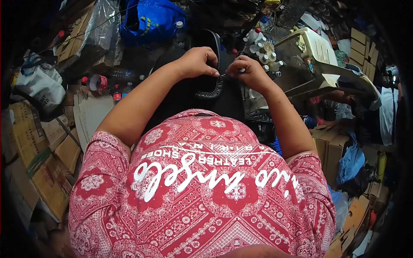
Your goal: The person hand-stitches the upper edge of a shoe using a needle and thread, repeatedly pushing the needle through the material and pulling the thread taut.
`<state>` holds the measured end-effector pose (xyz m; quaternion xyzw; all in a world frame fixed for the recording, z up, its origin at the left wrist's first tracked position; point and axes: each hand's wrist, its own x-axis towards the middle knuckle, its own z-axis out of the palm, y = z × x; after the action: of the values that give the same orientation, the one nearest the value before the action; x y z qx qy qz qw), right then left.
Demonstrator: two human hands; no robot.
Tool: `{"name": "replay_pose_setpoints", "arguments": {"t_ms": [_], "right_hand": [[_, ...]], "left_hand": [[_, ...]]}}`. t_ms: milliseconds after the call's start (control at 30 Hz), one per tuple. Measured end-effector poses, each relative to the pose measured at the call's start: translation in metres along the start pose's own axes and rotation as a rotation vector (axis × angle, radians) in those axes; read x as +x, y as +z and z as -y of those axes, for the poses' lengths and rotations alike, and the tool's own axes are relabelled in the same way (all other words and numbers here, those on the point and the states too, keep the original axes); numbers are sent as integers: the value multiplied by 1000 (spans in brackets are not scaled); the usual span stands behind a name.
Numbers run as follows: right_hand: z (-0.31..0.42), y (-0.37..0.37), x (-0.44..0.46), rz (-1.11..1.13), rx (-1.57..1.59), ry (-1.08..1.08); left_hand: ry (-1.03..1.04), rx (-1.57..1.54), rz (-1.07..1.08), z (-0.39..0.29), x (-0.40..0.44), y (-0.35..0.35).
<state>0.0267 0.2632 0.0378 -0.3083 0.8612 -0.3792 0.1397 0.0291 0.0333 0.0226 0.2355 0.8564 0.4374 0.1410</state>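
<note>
A black shoe point(209, 91) with stitching along its rim lies sole-to-lap over my dark-clothed legs, its far end reaching past my hands. My left hand point(196, 62) is closed at the shoe's edge, thumb and forefinger curled toward each other; its other fingers are hidden. Just to the right, my right hand point(250, 73) is closed in a pinch, fingers bent. Between the two hands runs a short, thin pale strand point(222, 75), too small to tell whether it is thread or a needle.
Several small bottles point(264, 53) stand ahead on the right, beside a worn white plastic chair point(322, 49). A blue bag point(152, 21) lies ahead left. Cardboard point(30, 142) and a grey-white bag point(41, 84) crowd the left; boxes point(329, 148) stand at right.
</note>
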Motion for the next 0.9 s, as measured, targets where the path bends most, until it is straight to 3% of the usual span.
{"name": "replay_pose_setpoints", "arguments": {"t_ms": [167,400,700,767,900], "right_hand": [[-15,19,-8,-40,221,43],[-2,31,-27,-180,170,50],[42,25,-30,-160,-405,-78],[57,20,-25,-22,-677,-99],[65,15,-8,118,-767,-121]], "left_hand": [[15,-105,75,3,0,1],[71,-129,232,5,-1,-4],[52,-8,306,-4,-2,-6],[53,27,311,-2,-1,-6],[159,162,212,1,4,-2]]}}
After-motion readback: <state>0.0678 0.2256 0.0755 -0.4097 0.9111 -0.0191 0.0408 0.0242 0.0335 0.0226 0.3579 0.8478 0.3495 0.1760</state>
